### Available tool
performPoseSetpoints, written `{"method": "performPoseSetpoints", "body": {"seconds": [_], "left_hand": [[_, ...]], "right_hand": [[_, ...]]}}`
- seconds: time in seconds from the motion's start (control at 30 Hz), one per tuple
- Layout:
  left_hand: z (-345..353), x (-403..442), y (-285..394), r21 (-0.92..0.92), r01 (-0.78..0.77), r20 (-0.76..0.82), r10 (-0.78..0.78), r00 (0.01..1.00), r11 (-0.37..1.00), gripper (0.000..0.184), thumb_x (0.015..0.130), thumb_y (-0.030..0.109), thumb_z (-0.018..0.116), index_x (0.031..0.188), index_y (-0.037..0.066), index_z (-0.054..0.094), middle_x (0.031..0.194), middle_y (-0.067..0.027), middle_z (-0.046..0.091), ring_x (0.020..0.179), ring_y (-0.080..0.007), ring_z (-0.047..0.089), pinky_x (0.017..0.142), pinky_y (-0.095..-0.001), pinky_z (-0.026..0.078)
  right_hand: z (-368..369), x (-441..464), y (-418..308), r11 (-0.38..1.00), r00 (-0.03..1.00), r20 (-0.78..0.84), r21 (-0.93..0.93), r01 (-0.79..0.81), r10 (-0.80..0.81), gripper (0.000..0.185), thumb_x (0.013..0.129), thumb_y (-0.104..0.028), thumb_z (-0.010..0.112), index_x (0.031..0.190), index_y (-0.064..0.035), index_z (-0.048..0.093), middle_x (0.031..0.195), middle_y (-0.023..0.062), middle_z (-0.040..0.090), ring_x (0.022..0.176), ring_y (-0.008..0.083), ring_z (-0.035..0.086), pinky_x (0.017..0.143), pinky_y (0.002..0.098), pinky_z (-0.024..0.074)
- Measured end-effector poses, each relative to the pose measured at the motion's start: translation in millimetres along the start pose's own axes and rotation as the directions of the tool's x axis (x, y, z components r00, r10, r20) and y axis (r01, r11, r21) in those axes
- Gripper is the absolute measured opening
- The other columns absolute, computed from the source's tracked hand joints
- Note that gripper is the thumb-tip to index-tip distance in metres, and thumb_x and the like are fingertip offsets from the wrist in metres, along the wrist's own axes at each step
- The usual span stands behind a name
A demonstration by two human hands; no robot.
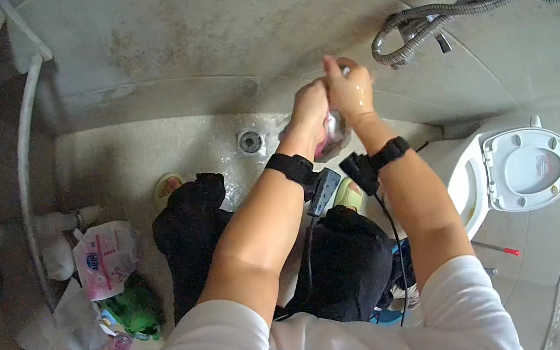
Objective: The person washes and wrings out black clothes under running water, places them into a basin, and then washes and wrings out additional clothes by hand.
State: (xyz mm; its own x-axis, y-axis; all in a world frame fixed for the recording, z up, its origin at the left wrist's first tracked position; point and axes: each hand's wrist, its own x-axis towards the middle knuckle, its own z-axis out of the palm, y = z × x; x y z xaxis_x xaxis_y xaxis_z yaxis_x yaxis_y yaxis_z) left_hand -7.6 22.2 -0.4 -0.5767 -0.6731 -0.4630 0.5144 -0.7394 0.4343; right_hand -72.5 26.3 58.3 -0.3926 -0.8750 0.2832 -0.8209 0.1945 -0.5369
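My left hand (310, 106) and my right hand (351, 87) are close together in front of the tiled wall, beside the coiled metal hose (413, 39). Wet, shiny skin shows on my right hand, with its fingers curled. The fingers of my left hand are bent and mostly hidden from view. Just below and between the hands is a pinkish, shiny thing (334, 132), partly covered by my left wrist; whether either hand grips it cannot be made out. Black straps with small devices are around both wrists.
A floor drain (251, 141) lies left of my arms. To the right is a white toilet (529, 167) with its lid. Plastic packaging (109, 259) and a green bag (133, 310) lie at the left. Slippered feet and dark trousers are below my arms.
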Motion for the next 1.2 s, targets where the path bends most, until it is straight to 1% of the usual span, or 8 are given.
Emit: {"method": "performPoseSetpoints", "body": {"seconds": [0.23, 0.3, 0.37, 0.43, 0.57, 0.93, 1.03, 1.2], "left_hand": [[-2, 3, 8, 0.696, -0.161, 0.06, 0.166, 0.984, 0.699, 0.026, 0.08, 0.029, 0.056, 0.085, 0.003, 0.059, 0.069, -0.0049, 0.057, 0.054, -0.0126, 0.051, 0.048, -0.0285, 0.039], [-10, 12, 2, 0.789, -0.367, 0.235, 0.31, 0.921, 0.493, 0.051, 0.071, 0.029, 0.067, 0.111, -0.001, 0.053, 0.091, -0.0114, 0.061, 0.074, -0.0163, 0.058, 0.061, -0.0287, 0.045], [-7, 6, 10, 0.792, -0.288, 0.346, -0.006, 0.938, 0.539, 0.082, 0.063, 0.027, 0.075, 0.129, -0.002, 0.037, 0.114, -0.0172, 0.056, 0.098, -0.0228, 0.057, 0.081, -0.0305, 0.046], [-6, -6, -8, 0.763, -0.582, 0.43, 0.451, 0.782, 0.282, 0.094, 0.053, 0.038, 0.077, 0.132, 0.005, 0.039, 0.116, -0.0201, 0.056, 0.11, -0.03, 0.054, 0.091, -0.0378, 0.043], [2, -13, 6, 0.773, -0.46, 0.33, 0.344, 0.879, 0.437, 0.08, 0.056, 0.029, 0.077, 0.123, 0.002, 0.043, 0.111, -0.0192, 0.058, 0.101, -0.0271, 0.058, 0.086, -0.0382, 0.045], [13, -26, 17, 0.8, -0.346, 0.232, 0.279, 0.932, 0.491, 0.044, 0.066, 0.019, 0.071, 0.104, 0.002, 0.058, 0.095, -0.0158, 0.065, 0.088, -0.0261, 0.063, 0.077, -0.0344, 0.048], [14, -23, 24, 0.879, -0.218, 0.17, 0.147, 0.974, 0.424, 0.046, 0.067, 0.025, 0.072, 0.105, 0.004, 0.059, 0.096, -0.0162, 0.066, 0.089, -0.0264, 0.063, 0.078, -0.0342, 0.048], [28, -52, 34, 0.943, -0.266, 0.235, 0.166, 0.958, 0.198, 0.052, 0.064, 0.032, 0.075, 0.103, 0.001, 0.06, 0.093, -0.0199, 0.065, 0.09, -0.0338, 0.063, 0.078, -0.0404, 0.048]], "right_hand": [[-22, 33, 50, 0.941, 0.918, 0.208, -0.065, -0.331, 0.337, 0.043, 0.082, -0.04, 0.06, 0.093, 0.0008, 0.065, 0.079, 0.0224, 0.064, 0.073, 0.0356, 0.063, 0.064, 0.0383, 0.048], [-10, 36, 105, 0.918, 0.981, 0.102, 0.348, -0.188, 0.163, 0.043, 0.082, -0.039, 0.062, 0.101, -0.0001, 0.062, 0.081, 0.0209, 0.064, 0.066, 0.0306, 0.063, 0.058, 0.0358, 0.0462], [-14, 36, 110, 0.902, 0.99, 0.134, 0.43, -0.017, -0.045, 0.044, 0.083, -0.036, 0.064, 0.106, 0.001, 0.055, 0.081, 0.0165, 0.064, 0.061, 0.0245, 0.061, 0.056, 0.0341, 0.047], [-40, 19, 40, 0.525, 0.808, 0.443, 0.615, -0.588, 0.388, 0.039, 0.083, -0.032, 0.065, 0.1, 0.0012, 0.053, 0.077, 0.0113, 0.062, 0.061, 0.0194, 0.06, 0.056, 0.033, 0.0493], [-54, 4, 5, 0.331, 0.807, 0.554, 0.737, -0.59, 0.204, 0.034, 0.083, -0.03, 0.066, 0.093, -0.0012, 0.051, 0.076, 0.0078, 0.059, 0.064, 0.0207, 0.06, 0.056, 0.033, 0.0503], [-52, 12, 15, 0.997, 0.94, 0.338, 0.072, 0.021, -0.044, 0.039, 0.077, -0.036, 0.07, 0.089, -0.0001, 0.06, 0.079, 0.013, 0.064, 0.071, 0.0198, 0.062, 0.065, 0.0329, 0.0498], [-62, 7, -2, 0.978, 0.954, 0.285, -0.208, -0.033, 0.092, 0.045, 0.076, -0.041, 0.068, 0.093, -0.0004, 0.061, 0.078, 0.0136, 0.064, 0.068, 0.0218, 0.063, 0.066, 0.0346, 0.0499], [-56, -1, -11, 0.91, 0.85, 0.395, 0.076, -0.407, 0.347, 0.045, 0.079, -0.038, 0.067, 0.092, 0.0035, 0.056, 0.072, 0.0126, 0.062, 0.058, 0.0178, 0.06, 0.048, 0.0288, 0.0476]]}}
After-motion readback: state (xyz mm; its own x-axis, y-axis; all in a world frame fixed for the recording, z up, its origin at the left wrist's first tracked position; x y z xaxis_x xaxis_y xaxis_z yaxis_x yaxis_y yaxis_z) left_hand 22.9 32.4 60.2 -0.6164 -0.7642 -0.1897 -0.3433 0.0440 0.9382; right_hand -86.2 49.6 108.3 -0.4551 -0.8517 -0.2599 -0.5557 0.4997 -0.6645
